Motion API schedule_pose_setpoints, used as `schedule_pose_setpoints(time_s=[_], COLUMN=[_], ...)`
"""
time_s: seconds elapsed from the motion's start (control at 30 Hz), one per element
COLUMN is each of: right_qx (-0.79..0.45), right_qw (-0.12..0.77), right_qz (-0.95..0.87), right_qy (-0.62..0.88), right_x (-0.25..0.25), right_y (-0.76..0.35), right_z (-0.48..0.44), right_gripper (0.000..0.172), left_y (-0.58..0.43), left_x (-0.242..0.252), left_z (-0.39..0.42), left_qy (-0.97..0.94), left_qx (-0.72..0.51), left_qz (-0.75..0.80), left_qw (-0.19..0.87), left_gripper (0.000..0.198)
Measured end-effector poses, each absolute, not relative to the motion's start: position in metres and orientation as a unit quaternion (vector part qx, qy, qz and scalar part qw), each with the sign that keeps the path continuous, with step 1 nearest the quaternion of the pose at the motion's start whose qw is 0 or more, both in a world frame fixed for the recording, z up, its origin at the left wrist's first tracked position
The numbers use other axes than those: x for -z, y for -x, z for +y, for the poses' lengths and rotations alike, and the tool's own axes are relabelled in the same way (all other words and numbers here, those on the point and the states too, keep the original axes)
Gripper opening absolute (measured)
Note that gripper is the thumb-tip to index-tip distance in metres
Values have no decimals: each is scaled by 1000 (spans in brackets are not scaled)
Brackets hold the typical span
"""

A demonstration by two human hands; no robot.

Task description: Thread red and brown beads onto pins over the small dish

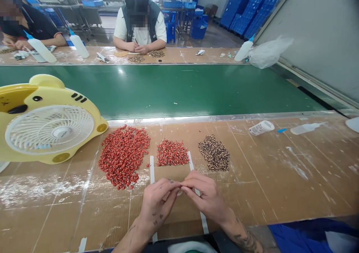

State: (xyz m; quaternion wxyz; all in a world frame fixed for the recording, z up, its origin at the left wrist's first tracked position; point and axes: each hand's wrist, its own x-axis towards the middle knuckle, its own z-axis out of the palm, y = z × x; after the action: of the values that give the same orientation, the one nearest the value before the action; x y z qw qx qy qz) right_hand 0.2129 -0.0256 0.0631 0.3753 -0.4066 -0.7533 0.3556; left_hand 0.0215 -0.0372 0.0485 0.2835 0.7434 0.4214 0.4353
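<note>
We see our left hand [157, 204] and right hand [203, 195] close together, fingers pinched on one small piece [179, 187], too hidden to tell, above the cardboard square [171, 173], just below red beads [172, 152].

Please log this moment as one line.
Left hand, right hand: fingertips together, anything held hidden | Nearby: red beads, dark beads, yellow fan

- cardboard-topped workbench [280, 174], white-smeared
- large red bead pile [123, 155]
- smaller red bead pile [172, 152], between white tape strips [152, 169]
- dark bead pile [214, 152]
- yellow fan [47, 120]
- squeeze bottle [307, 128], lying flat
</note>
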Motion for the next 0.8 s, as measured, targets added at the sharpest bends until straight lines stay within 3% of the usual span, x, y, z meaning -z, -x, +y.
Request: schedule_pose_setpoints(time_s=[0.1,0.3,0.63,0.8], right_qx=[-354,-334,-332,-334], right_qw=[370,360,335,343], right_qz=[-737,-726,-765,-756], right_qy=[443,480,439,447], right_x=[-62,-51,-38,-33], right_y=[-218,-236,-230,-239], right_z=[-25,-21,-25,-25], right_gripper=[13,13,13,12], left_y=[-16,4,-11,20], left_x=[-39,-25,-12,-34], left_z=[-30,-5,52,35], left_qy=[-716,-681,-707,-750], left_qx=[-403,-362,-335,-239], left_qz=[467,553,573,598], left_qw=[326,315,244,152], left_gripper=[15,15,20,21])
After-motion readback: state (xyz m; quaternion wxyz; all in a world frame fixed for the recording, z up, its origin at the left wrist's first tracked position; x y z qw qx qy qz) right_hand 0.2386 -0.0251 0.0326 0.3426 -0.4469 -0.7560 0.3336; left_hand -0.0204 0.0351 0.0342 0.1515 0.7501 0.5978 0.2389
